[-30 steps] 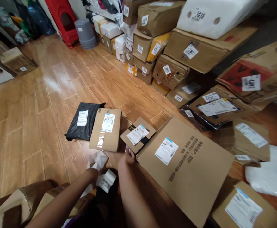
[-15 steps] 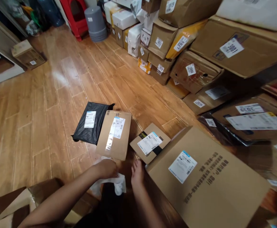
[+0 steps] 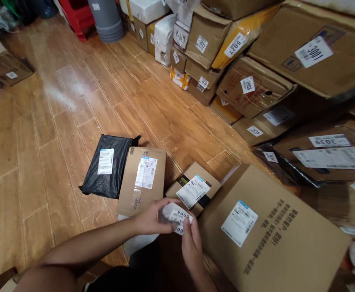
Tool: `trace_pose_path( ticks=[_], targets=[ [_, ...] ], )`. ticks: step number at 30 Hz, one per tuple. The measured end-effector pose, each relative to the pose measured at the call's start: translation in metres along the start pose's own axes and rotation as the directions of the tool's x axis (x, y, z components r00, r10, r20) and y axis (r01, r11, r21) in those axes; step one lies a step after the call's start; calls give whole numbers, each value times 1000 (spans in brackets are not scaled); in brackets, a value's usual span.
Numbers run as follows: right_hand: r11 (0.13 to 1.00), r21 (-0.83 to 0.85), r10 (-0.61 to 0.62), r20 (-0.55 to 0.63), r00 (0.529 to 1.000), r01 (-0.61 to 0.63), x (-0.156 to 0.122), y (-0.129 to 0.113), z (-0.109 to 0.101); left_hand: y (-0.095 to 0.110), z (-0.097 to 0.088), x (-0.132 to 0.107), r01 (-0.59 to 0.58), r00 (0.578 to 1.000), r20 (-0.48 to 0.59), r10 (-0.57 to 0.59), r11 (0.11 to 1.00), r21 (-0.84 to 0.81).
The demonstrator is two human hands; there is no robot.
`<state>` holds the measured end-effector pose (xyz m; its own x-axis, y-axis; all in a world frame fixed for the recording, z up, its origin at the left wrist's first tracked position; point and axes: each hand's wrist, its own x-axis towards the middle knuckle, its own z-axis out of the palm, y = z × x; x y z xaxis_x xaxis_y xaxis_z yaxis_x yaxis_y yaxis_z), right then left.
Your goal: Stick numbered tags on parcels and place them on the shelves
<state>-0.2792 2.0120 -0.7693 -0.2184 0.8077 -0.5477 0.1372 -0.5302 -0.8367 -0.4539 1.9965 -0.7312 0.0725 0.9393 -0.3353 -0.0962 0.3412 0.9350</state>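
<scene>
A glossy wooden floor (image 3: 43, 162) runs across the head camera's view, with a red stool (image 3: 77, 16) and a grey bucket (image 3: 107, 20) at the far side and stacked parcels (image 3: 287, 52) banked up on the right, wearing number stickers such as 3001 and 3008. Nearer the person, a black bag parcel (image 3: 118, 162) lies beside a brown box (image 3: 142, 174), then comes a small flat carton (image 3: 193, 191), then a big carton (image 3: 274, 231) just beside that, each with a shipping label. And here's the change: half a second ago the right hand was loose by the small carton's corner while the left had the paper down over the lap; now the two meet on the label roll (image 3: 176, 215)! The left hand (image 3: 155, 219) curls round it from one side, finger over the top and thumb underneath; the right hand (image 3: 192, 239) grips the other edge, thumb laid along the front. The roll sits right in front of the small carton, printed digits facing up, too blurred to read in full. A white paper strip (image 3: 141, 243) hangs below the left forearm. So it's two-handed work on the roll, I'd judge, with the parcels left where they lie. Whether the left fingers brush the small carton, I can't tell.
</scene>
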Motion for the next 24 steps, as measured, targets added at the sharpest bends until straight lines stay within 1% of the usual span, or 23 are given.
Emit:
trace_pose_path(
  ticks=[2,3,5,7,10,13,16,20,24],
  targets=[
    [1000,8,0,-4,1000,0,1,-4,8,-5,1,3,162,982,-70,-174,976,-147],
    [1000,22,4,-19,1000,-4,1,-5,11,-8,1,3,210,968,-97,-230,960,-183],
    [999,43,19,-25,1000,-17,4,-9,14,-14,1,4,257,951,-117,-285,943,-210],
    [998,55,28,-26,999,-26,6,-11,14,-18,-1,2,274,950,-95,-299,938,-213],
    [996,87,38,-32,999,-35,7,-10,14,-18,-5,0,292,948,-62,-312,930,-225],
    [993,99,66,-29,997,-62,5,-5,14,-17,-6,-2,292,947,-71,-313,932,-213],
    [995,84,62,-41,997,-58,4,-4,12,-17,-7,-3,293,947,-76,-311,937,-188],
    [994,75,86,-59,995,-81,4,-4,13,-20,-9,-6,290,949,-91,-302,949,-122],
    [986,81,151,-18,988,-149,-1,6,19,-29,-10,-17,311,942,-127,-310,950,-16]
  ],
)
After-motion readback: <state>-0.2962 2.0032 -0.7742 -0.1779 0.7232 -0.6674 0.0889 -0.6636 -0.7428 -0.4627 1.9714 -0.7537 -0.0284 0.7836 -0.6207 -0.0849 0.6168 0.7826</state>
